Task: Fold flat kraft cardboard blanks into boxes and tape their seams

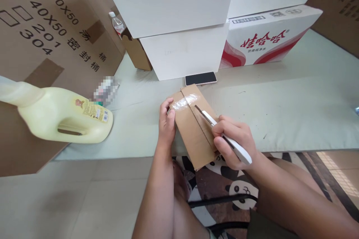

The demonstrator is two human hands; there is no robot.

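Observation:
A small brown cardboard box rests tilted at the table's front edge, its lower end sticking out over my lap. Clear tape crosses the seam between its flaps near the far end. My left hand grips the box's left side, thumb on the top face. In my right hand is a white utility knife, fingers wrapped round its handle. The blade is out and points at the seam just below the tape; whether its tip touches the cardboard I cannot tell.
Beyond the box lies a phone, before stacked white boxes. A red-and-white carton stands at the back right. On the left are a large brown carton, a pale yellow jug and a small plastic bottle.

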